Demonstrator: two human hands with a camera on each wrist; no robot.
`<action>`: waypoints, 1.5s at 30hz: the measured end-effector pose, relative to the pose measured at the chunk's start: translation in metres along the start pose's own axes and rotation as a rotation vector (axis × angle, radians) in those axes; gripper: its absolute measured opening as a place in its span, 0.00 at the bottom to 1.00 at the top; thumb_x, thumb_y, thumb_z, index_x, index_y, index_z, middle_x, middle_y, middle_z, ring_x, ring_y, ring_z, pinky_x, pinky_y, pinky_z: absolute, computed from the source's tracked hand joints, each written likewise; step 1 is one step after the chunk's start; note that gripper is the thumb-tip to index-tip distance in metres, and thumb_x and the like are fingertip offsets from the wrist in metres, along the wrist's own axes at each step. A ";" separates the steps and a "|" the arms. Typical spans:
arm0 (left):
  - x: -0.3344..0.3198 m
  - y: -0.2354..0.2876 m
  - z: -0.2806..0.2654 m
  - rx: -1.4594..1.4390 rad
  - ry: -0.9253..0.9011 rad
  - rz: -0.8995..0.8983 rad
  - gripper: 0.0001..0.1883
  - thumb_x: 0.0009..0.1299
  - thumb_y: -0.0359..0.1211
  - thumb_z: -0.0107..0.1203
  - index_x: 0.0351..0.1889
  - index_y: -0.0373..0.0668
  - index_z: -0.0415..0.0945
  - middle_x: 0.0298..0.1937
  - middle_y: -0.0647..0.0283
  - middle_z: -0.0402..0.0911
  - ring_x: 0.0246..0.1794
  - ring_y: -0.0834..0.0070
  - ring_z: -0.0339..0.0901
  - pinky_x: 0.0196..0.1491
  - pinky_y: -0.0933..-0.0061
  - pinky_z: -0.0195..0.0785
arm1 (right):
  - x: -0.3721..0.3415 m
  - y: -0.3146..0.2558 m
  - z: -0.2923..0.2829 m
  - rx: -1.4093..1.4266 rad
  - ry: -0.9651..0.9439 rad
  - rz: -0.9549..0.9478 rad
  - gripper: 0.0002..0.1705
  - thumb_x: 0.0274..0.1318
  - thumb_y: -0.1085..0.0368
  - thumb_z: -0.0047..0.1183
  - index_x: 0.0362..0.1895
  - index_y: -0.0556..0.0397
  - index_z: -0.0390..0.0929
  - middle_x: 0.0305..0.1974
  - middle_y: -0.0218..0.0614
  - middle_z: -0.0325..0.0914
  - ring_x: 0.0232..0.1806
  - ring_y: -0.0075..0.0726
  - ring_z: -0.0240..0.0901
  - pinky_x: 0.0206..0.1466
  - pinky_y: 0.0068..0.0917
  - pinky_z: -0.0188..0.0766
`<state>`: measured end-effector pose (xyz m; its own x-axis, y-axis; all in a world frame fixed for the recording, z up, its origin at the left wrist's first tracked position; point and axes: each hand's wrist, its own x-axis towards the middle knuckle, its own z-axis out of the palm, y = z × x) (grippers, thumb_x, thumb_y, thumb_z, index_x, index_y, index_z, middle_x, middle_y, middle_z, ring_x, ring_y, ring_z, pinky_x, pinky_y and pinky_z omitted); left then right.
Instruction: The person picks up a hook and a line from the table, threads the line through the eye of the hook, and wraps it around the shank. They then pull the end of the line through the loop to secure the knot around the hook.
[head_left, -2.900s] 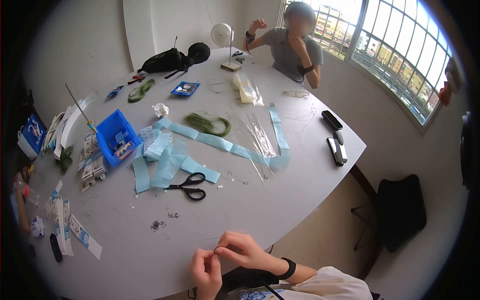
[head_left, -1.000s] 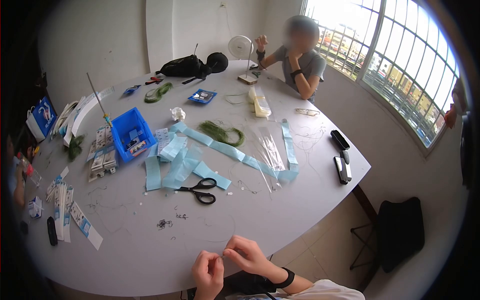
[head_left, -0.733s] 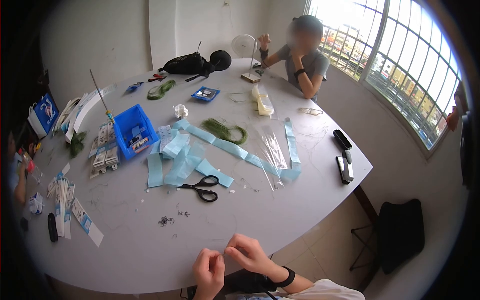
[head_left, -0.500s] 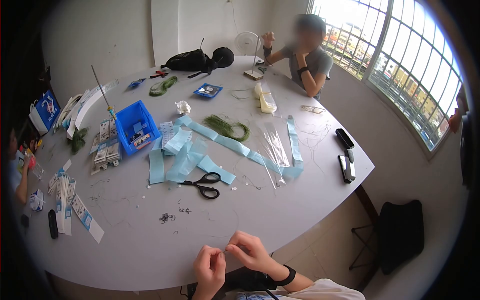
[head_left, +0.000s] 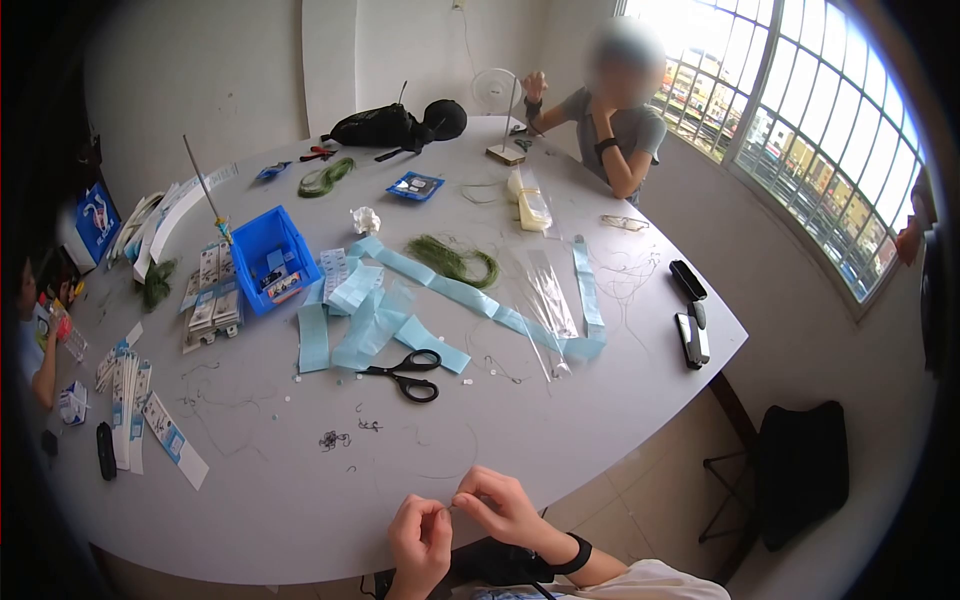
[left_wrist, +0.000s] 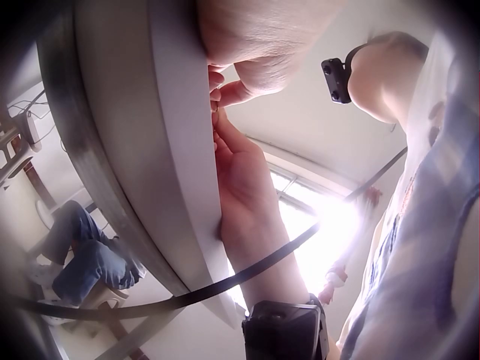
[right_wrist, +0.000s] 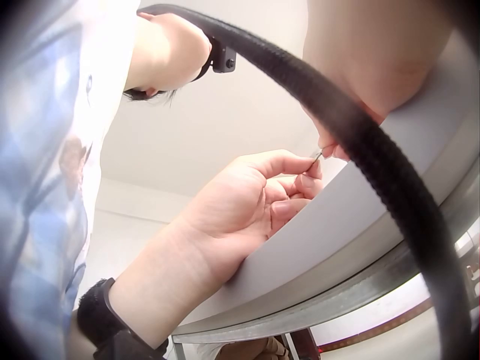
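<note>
While my left hand (head_left: 420, 538) and right hand (head_left: 505, 508) pinch a thin dark piece (right_wrist: 319, 154) between their fingertips at the near edge of the tabletop (head_left: 250, 510), the step seems to be fine fingertip work on it, and the next move likely calls for a steady pinch. The right wrist view shows the thin dark piece bridging my fingertips, the left wrist view doesn't, and only the head view shows the black scissors (head_left: 412, 376), farther in from that edge.
</note>
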<state>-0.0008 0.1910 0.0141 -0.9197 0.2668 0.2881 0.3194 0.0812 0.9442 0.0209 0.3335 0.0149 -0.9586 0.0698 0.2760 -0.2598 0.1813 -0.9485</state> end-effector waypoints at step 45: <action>-0.004 -0.005 -0.002 -0.036 -0.052 -0.069 0.05 0.64 0.25 0.48 0.26 0.37 0.67 0.23 0.69 0.64 0.18 0.87 0.59 0.21 0.85 0.49 | 0.000 0.001 -0.001 0.044 0.051 0.051 0.08 0.53 0.71 0.50 0.24 0.61 0.69 0.21 0.34 0.66 0.22 0.27 0.60 0.24 0.21 0.57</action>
<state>0.0005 0.1876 0.0087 -0.9259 0.3111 0.2142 0.2462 0.0669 0.9669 0.0207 0.3350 0.0143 -0.9640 0.1280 0.2333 -0.2163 0.1334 -0.9672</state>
